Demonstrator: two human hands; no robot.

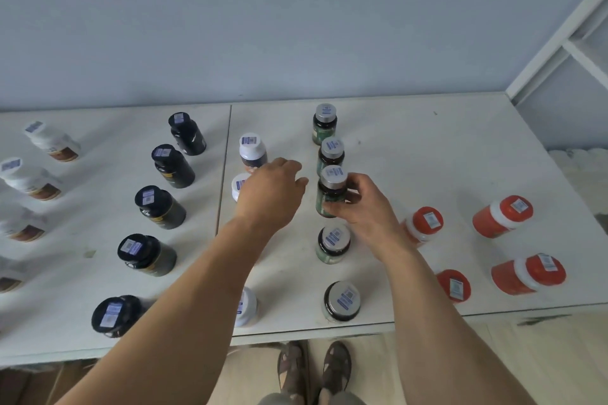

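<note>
Sorting looks nearly done on the surface, yet the right hand has its fingers wrapped round the green-label bottle, seemingly not yet set into its column, while the left hand hovers just left of them, fingers released.

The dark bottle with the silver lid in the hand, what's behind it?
Behind the dark green-labelled bottle with a silver lid, gripped by the right hand, stand a nearer matching bottle and a farther matching bottle. The nearer one's base is hidden.
</note>
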